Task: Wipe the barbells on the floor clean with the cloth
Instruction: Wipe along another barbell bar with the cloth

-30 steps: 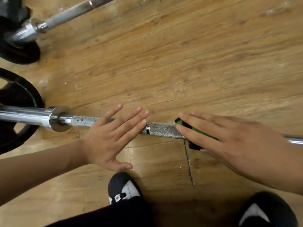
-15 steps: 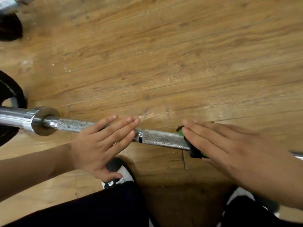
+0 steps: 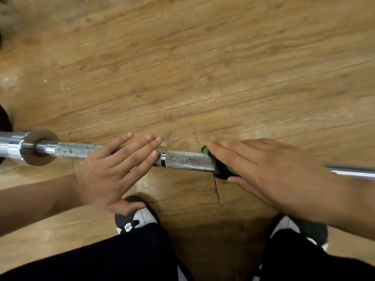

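Note:
A steel barbell [image 3: 186, 160] lies across the wooden floor from left to right, its knurled grip speckled with rust. My left hand [image 3: 113, 169] lies flat on the bar with straight fingers, just right of the collar [image 3: 38, 146]. My right hand [image 3: 267, 169] presses a black and green cloth [image 3: 220, 169] flat onto the bar with straight fingers; most of the cloth is hidden under the palm. A bare knurled stretch separates the two hands.
A black weight plate [image 3: 4, 122] shows at the left edge behind the collar. My two black and white shoes [image 3: 138, 216] and dark trouser legs [image 3: 125, 258] fill the bottom of the view. A small gap in the floorboards [image 3: 216, 187] runs below the cloth.
The view has shifted, so the second barbell at the top left has left the frame. Both hands keep their flat hold on the bar, and the cloth stays under the right hand.

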Available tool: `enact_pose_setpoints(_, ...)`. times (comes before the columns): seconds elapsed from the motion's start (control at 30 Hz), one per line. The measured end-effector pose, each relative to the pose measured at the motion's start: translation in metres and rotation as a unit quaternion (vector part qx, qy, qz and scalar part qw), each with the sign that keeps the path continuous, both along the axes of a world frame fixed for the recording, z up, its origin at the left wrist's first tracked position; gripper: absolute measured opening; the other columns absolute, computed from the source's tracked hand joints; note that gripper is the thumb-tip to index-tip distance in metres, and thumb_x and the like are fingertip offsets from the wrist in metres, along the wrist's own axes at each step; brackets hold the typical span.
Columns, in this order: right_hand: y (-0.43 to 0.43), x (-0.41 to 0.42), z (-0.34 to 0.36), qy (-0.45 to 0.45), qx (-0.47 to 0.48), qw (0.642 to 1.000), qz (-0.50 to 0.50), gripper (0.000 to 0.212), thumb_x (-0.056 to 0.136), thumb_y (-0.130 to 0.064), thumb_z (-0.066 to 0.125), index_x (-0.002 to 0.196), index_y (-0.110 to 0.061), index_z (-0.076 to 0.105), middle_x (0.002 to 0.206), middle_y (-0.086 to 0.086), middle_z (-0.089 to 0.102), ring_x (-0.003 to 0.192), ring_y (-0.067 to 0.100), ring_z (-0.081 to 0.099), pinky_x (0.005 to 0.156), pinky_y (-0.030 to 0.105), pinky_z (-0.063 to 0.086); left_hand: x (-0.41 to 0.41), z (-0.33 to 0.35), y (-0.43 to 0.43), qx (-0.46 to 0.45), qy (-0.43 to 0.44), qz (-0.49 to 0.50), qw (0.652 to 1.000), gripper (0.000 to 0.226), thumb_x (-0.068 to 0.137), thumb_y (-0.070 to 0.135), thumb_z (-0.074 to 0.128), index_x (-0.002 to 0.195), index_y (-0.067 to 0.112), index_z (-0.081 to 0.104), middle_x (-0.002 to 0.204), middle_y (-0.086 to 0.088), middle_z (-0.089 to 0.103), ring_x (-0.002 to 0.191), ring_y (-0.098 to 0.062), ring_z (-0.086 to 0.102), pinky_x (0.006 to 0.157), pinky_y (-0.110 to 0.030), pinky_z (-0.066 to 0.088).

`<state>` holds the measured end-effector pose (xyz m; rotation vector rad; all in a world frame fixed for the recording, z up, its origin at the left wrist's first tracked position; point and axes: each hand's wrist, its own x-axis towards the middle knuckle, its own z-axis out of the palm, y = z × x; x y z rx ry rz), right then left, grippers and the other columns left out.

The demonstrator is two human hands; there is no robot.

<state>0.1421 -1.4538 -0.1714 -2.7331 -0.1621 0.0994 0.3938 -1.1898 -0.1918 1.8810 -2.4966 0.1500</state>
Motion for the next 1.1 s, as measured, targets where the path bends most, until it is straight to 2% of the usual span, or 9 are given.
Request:
enact_pose_setpoints(0.1, -0.021, -0.024, 0.004, -0.003, -0.037, 0.999, -0.024, 0.059, 0.106, -0.045, 0.036, 0.156, -0.014, 0.042, 0.156, 0.006, 0.050, 0.124, 0.028, 0.063, 0.093, 0.043, 0.059, 0.006, -0.004, -0.004, -0.018, -0.013, -0.011, 1.000, 0.103, 0.097, 0.072, 0.027, 0.161, -0.009, 0.020, 0.168, -0.027, 0.024, 0.157, -0.038, 0.027, 0.127, -0.054, 0.023)
enact_pose_setpoints(0.2, -0.008, -0.001, 0.002, -0.015, -0.043, 0.998, -0.052, 0.060, 0.108, -0.047, 0.032, 0.154, -0.011, 0.045, 0.150, 0.007, 0.056, 0.120, 0.028, 0.064, 0.088, 0.041, 0.059, 0.012, -0.005, -0.012, -0.018, -0.023, -0.014, 0.999, 0.107, 0.095, 0.074, 0.029, 0.160, -0.010, 0.018, 0.167, -0.028, 0.024, 0.156, -0.040, 0.027, 0.126, -0.056, 0.024)
enact_pose_setpoints(0.37, 0.019, 0.063, -0.002, -0.023, -0.034, 0.999, -0.007, 0.058, 0.108, -0.045, 0.032, 0.156, -0.013, 0.040, 0.151, 0.006, 0.053, 0.118, 0.025, 0.065, 0.079, 0.041, 0.061, 0.019, -0.003, -0.025, -0.013, -0.013, -0.002, 1.000, 0.105, 0.096, 0.072, 0.033, 0.161, -0.010, 0.019, 0.168, -0.029, 0.023, 0.156, -0.041, 0.026, 0.128, -0.055, 0.020)
enact_pose_setpoints(0.5, -0.016, 0.031, 0.001, -0.032, -0.043, 0.998, -0.019, 0.055, 0.108, -0.044, 0.032, 0.158, -0.019, 0.034, 0.153, 0.004, 0.053, 0.105, 0.029, 0.070, 0.073, 0.044, 0.062, 0.027, 0.001, -0.036, -0.009, -0.005, 0.001, 1.000, 0.103, 0.097, 0.071, 0.029, 0.161, -0.008, 0.017, 0.169, -0.028, 0.020, 0.157, -0.041, 0.025, 0.129, -0.053, 0.018)
enact_pose_setpoints(0.6, -0.057, -0.019, 0.006, -0.026, -0.066, 0.996, -0.062, 0.053, 0.109, -0.045, 0.033, 0.154, -0.019, 0.040, 0.146, 0.003, 0.056, 0.102, 0.032, 0.071, 0.074, 0.045, 0.062, 0.036, -0.003, -0.044, -0.008, -0.012, -0.005, 1.000, 0.106, 0.096, 0.074, 0.029, 0.161, -0.009, 0.019, 0.169, -0.028, 0.022, 0.156, -0.042, 0.026, 0.129, -0.053, 0.019)
enact_pose_setpoints(0.7, -0.088, -0.032, 0.011, -0.008, -0.063, 0.996, -0.071, 0.053, 0.110, -0.048, 0.026, 0.150, -0.019, 0.044, 0.134, 0.000, 0.061, 0.098, 0.030, 0.071, 0.070, 0.039, 0.061, 0.045, -0.004, -0.053, -0.012, -0.029, -0.011, 0.999, 0.110, 0.094, 0.077, 0.031, 0.159, -0.012, 0.022, 0.167, -0.030, 0.024, 0.155, -0.044, 0.027, 0.127, -0.056, 0.023)
enact_pose_setpoints(0.87, -0.049, 0.046, -0.004, -0.064, -0.075, 0.992, -0.074, 0.051, 0.107, -0.047, 0.029, 0.141, -0.016, 0.051, 0.114, 0.000, 0.064, 0.078, 0.030, 0.067, 0.053, 0.038, 0.052, 0.053, -0.003, -0.070, -0.007, -0.017, 0.012, 1.000, 0.109, 0.094, 0.078, 0.030, 0.158, -0.011, 0.025, 0.166, -0.028, 0.029, 0.156, -0.042, 0.028, 0.125, -0.056, 0.027)
enact_pose_setpoints(1.0, -0.020, 0.106, -0.009, -0.071, -0.145, 0.985, -0.062, 0.055, 0.104, -0.045, 0.024, 0.142, -0.016, 0.051, 0.119, 0.002, 0.066, 0.080, 0.028, 0.068, 0.055, 0.033, 0.043, 0.063, 0.002, -0.082, 0.014, -0.012, 0.036, 0.999, 0.108, 0.094, 0.079, 0.030, 0.158, -0.009, 0.027, 0.166, -0.026, 0.032, 0.156, -0.039, 0.029, 0.124, -0.056, 0.029)
enact_pose_setpoints(1.1, -0.048, 0.087, -0.008, -0.075, -0.125, 0.988, -0.051, 0.053, 0.105, -0.043, 0.031, 0.149, -0.016, 0.043, 0.133, 0.005, 0.061, 0.089, 0.032, 0.068, 0.065, 0.040, 0.055, 0.067, 0.005, -0.093, 0.011, 0.003, 0.064, 0.998, 0.108, 0.094, 0.080, 0.029, 0.158, -0.007, 0.032, 0.165, -0.022, 0.036, 0.155, -0.035, 0.033, 0.123, -0.047, 0.032)
